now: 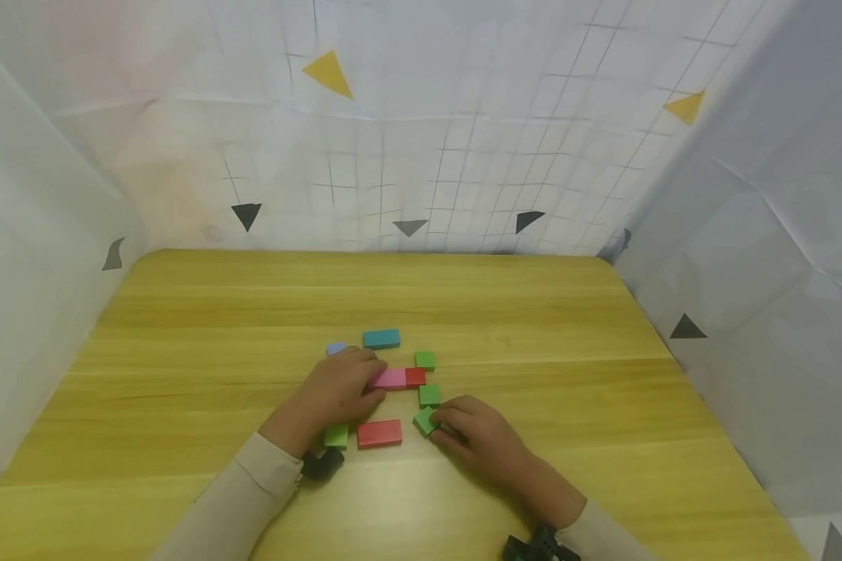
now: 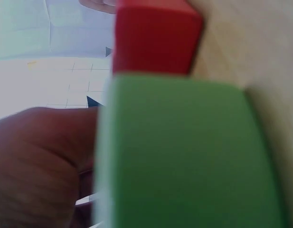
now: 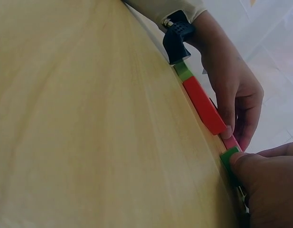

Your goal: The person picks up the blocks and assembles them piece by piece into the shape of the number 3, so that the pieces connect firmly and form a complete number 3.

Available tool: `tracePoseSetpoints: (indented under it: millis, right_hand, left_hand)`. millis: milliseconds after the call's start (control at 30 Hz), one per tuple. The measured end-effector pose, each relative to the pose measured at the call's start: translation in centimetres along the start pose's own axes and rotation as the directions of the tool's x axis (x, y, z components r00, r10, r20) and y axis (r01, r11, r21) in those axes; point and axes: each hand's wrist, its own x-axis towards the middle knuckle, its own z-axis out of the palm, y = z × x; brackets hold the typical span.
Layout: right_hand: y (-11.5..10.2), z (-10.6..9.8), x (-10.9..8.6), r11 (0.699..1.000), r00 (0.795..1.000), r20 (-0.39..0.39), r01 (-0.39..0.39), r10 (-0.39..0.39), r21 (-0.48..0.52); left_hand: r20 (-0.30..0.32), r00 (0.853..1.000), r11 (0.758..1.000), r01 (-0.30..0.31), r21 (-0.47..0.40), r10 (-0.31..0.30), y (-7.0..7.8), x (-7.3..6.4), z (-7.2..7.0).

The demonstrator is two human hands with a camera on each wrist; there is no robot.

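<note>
My left hand (image 1: pixel 344 387) holds the left end of a pink block (image 1: pixel 391 379) between its thumb and fingers, flat on the table. A small red block (image 1: pixel 415 377) touches the pink block's right end. My right hand (image 1: pixel 487 440) pinches a green block (image 1: pixel 424 421), which lies turned at an angle. Just above it sit two more green blocks, one (image 1: pixel 429 396) below the small red block and one (image 1: pixel 425 360) above it. In the right wrist view, the right thumb and fingers press on the green block (image 3: pixel 230 159), near the left hand (image 3: pixel 234 90).
A long red block (image 1: pixel 380 434) lies between the hands, beside a lime-green block (image 1: pixel 336 436) near the left wrist. Farther back are a teal block (image 1: pixel 381 339) and a partly hidden blue block (image 1: pixel 336 347). Patterned cloth (image 1: pixel 407 125) stands behind the wooden table (image 1: pixel 568 335).
</note>
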Motion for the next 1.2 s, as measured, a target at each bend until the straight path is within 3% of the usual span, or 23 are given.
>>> tracePoseSetpoints:
  millis: [600, 833, 1200]
  right_hand:
    - [-0.1, -0.1, 0.0, 0.999, 0.999, 0.033, -0.038, 0.038, 0.007]
    - [-0.1, 0.0, 0.0, 1.0, 1.0, 0.02, -0.02, 0.02, 0.006]
    - [0.1, -0.1, 0.0, 1.0, 0.999, 0.028, -0.024, 0.024, 0.0]
  left_hand:
    - [0.016, 1.0, 1.0, 0.02, -0.021, -0.02, -0.1, 0.0, 0.1]
    - [-0.011, 0.999, 0.998, 0.036, -0.051, -0.037, 0.2, -0.5, -1.6]
    - [-0.037, 0.999, 0.996, -0.021, -0.089, 0.018, 1.5, -1.0, -3.0]
